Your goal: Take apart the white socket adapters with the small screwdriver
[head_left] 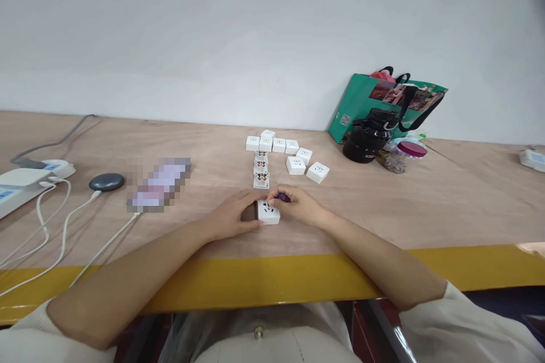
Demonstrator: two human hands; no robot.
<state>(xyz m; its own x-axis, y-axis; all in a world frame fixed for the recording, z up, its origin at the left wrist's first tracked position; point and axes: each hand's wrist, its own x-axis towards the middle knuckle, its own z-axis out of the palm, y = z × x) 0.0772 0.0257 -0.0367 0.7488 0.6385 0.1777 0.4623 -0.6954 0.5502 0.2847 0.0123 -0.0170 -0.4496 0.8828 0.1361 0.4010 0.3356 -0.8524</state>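
A white wall socket [268,214] lies face up on the wooden table, close to the front edge. My left hand [233,215] grips its left side between thumb and fingers. Over the socket's upper middle, my right hand [297,204] is closed on a screwdriver [283,197]; only its dark purple handle shows, and its tip is hidden by the fingers. Just beyond stands a short row of open socket inner parts [261,165] with copper-coloured contacts. Behind and to the right sit several finished-looking white sockets [296,165].
A black flask [368,137], a green bag [357,99] and a jar with a dark red lid [412,150] stand back right. At left lie a phone [159,184], a dark round device [107,182], white cables [66,227] and a power strip [21,190]. Yellow edging [272,278] runs along the front.
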